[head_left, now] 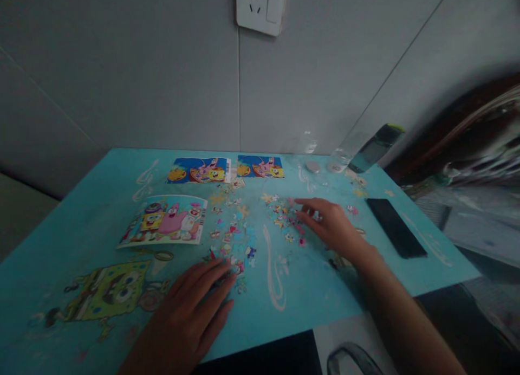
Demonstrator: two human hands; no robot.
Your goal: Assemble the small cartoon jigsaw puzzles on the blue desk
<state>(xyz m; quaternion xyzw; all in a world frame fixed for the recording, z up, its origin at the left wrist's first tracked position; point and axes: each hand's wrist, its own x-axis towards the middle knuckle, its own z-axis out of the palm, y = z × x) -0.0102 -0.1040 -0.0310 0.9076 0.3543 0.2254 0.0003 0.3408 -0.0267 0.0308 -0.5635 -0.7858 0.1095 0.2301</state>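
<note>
My left hand (pixel 195 304) lies palm down at the near side of the table, fingers stretched out. Its fingertips reach the lower end of a loose strip of small jigsaw puzzle pieces (pixel 231 231). Further right, my right hand (pixel 325 218) hovers over or touches a second cluster of jigsaw pieces (pixel 282 218). Its thumb and index finger are apart, and no held piece can be made out between them. Left of the pieces lies a cartoon picture card (pixel 173 220) with a pink starfish figure, slightly curled.
Two blue cartoon cards (pixel 199 170) lie near the wall. At the back right are a clear bottle (pixel 376 147) and a pale round lid (pixel 312 166). A black phone (pixel 396 227) rests near the right edge. The turquoise table (pixel 300 288) has printed cartoons.
</note>
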